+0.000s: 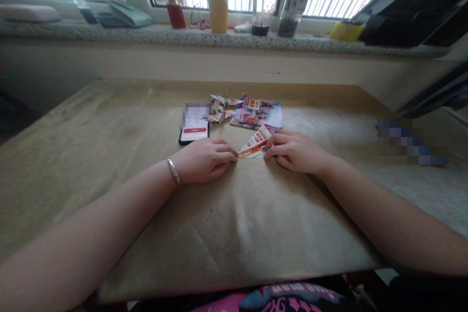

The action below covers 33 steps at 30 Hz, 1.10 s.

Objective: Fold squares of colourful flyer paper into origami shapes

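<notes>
A folded piece of printed paper (253, 144), white with red and orange marks, lies on the table between my hands. My left hand (209, 160) pinches its pointed left corner, and a silver bangle circles that wrist. On the other side, my right hand (292, 150) has its fingers closed on the paper's right edge. Just beyond the paper lies a colourful printed leaflet (258, 113). Two folded paper cranes (221, 113) stand to its left. Close behind my left hand is a phone (194, 131) with a lit screen, partly blurred out.
The table (153, 234) has a tan cover. A pixelated object (409, 142) lies at the far right. Along the stone windowsill (139, 34) stand a red bottle (176, 13), a tall yellowish cylinder (218, 0), clear containers (290, 14) and a large black object (405, 9).
</notes>
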Each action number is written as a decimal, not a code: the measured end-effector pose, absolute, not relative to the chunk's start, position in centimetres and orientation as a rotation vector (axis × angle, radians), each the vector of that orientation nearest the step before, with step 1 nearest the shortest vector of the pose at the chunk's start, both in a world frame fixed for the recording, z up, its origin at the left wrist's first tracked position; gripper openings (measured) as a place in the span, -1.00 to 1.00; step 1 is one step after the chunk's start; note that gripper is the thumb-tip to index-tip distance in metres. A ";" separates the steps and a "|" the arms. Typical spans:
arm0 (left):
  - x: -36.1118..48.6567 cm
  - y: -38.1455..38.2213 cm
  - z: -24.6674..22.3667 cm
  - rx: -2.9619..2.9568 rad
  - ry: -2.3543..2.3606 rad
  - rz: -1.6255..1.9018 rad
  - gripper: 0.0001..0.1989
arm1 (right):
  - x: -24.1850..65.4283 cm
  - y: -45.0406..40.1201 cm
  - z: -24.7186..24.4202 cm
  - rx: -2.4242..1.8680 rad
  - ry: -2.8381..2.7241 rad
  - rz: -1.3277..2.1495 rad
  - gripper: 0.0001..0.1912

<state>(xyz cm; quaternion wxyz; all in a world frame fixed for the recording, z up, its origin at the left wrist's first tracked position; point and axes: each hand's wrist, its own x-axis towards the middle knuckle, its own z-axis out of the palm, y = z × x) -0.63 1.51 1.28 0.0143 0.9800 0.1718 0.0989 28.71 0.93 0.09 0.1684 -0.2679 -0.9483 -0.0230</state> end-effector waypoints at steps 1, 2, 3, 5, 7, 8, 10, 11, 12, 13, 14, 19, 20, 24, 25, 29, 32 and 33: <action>-0.6 1.5 1.3 3.053 0.532 0.311 -0.72 | 28.7 0.9 0.0 -0.761 -2.685 -0.050 -0.69; -0.6 1.6 1.3 3.055 0.529 0.312 -0.72 | 28.7 0.9 -0.1 -0.760 -2.672 -0.032 -0.70; -0.7 1.6 1.4 3.056 0.524 0.313 -0.72 | 28.6 0.8 -0.3 -0.757 -2.661 -0.012 -0.71; -0.7 1.7 1.5 3.061 0.507 0.314 -0.73 | 28.4 0.8 -0.5 -0.746 -2.638 0.038 -0.72; -0.9 1.7 1.8 3.071 0.490 0.301 -0.73 | 28.1 0.8 -0.8 -0.732 -2.618 0.088 -0.73; -0.9 1.8 2.0 3.078 0.483 0.292 -0.74 | 27.8 0.8 -0.8 -0.729 -2.608 0.095 -0.74; -1.1 1.8 2.3 3.085 0.481 0.267 -0.75 | 27.5 0.8 -0.9 -0.725 -2.609 0.074 -0.75; -1.1 1.8 2.4 3.081 0.484 0.261 -0.75 | 27.3 0.8 -0.8 -0.726 -2.614 0.047 -0.75; -1.2 1.8 2.5 3.077 0.488 0.261 -0.76 | 27.3 0.8 -0.8 -0.721 -2.618 0.016 -0.76; -1.2 1.8 2.5 3.073 0.493 0.265 -0.76 | 27.2 0.8 -0.7 -0.717 -2.624 -0.015 -0.76; -1.3 1.8 2.5 3.067 0.500 0.271 -0.76 | 27.3 0.8 -0.6 -0.714 -2.628 -0.043 -0.76; -1.3 1.7 2.1 3.028 0.535 0.310 -0.77 | 27.7 0.8 -0.4 -0.761 -2.626 -0.088 -0.74; -1.3 1.7 2.1 3.019 0.542 0.318 -0.77 | 27.7 0.8 -0.4 -0.771 -2.626 -0.091 -0.75; -1.3 1.7 2.0 3.000 0.556 0.348 -0.77 | 27.8 0.8 -0.3 -0.783 -2.633 -0.107 -0.75; -1.3 1.7 1.9 2.998 0.555 0.351 -0.77 | 27.9 0.8 -0.2 -0.785 -2.637 -0.111 -0.75; -1.4 1.7 1.8 2.993 0.558 0.371 -0.80 | 28.1 0.8 -0.1 -0.781 -2.664 -0.118 -0.73; -1.3 1.8 1.7 2.993 0.558 0.400 -0.83 | 28.4 0.9 0.0 -0.772 -2.676 -0.135 -0.72; -1.3 1.9 1.7 2.995 0.559 0.402 -0.84 | 28.5 0.9 0.0 -0.767 -2.678 -0.143 -0.72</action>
